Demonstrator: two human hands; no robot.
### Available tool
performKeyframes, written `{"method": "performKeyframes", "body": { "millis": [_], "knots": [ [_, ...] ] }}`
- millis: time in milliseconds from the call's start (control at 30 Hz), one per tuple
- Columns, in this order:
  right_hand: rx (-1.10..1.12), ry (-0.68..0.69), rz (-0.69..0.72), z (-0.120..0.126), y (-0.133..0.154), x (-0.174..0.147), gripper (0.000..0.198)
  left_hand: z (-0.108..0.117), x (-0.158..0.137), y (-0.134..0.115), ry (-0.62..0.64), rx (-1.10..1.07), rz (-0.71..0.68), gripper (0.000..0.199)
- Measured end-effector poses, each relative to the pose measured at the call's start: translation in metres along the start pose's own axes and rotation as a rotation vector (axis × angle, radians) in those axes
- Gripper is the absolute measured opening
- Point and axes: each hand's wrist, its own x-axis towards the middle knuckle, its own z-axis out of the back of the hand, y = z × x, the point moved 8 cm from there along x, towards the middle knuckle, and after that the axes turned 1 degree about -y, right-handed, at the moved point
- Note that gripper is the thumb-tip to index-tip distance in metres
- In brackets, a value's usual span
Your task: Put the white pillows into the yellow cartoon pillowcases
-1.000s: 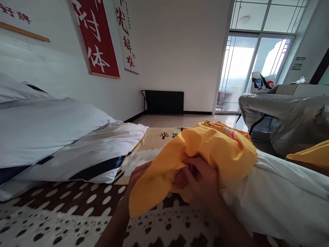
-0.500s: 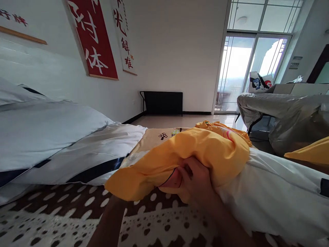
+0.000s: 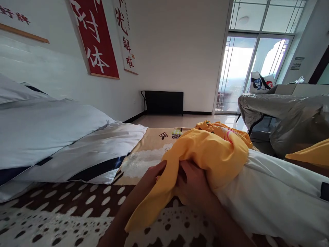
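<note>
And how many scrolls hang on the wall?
3: the leftmost scroll, a red scroll in the middle, a narrow scroll to its right; more may lie out of frame.

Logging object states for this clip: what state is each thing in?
Yellow cloth: bunched, one end trailing toward the camera
Left hand: touching the cloth, grip partly hidden
Right hand: touching the cloth, grip partly hidden
White bedding: rumpled, partly under the cloth
White pillows: piled, overlapping
Patterned blanket: spread out
Black panel: standing upright
Red scroll: hung
</note>
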Motion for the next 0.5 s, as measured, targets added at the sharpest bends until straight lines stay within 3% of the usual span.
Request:
{"method": "performKeyframes", "body": {
  "millis": [267,500],
  "knots": [
    [0.06,0.103,-0.051,-0.008,0.0,-0.001,0.021,-0.005,-0.006,-0.018,0.129,-0.064,0.07,0.022],
    [0.087,0.14,-0.056,-0.008,0.004,0.0,0.018,-0.001,-0.006,-0.01,0.127,-0.067,0.093,0.02]
  ]
}}
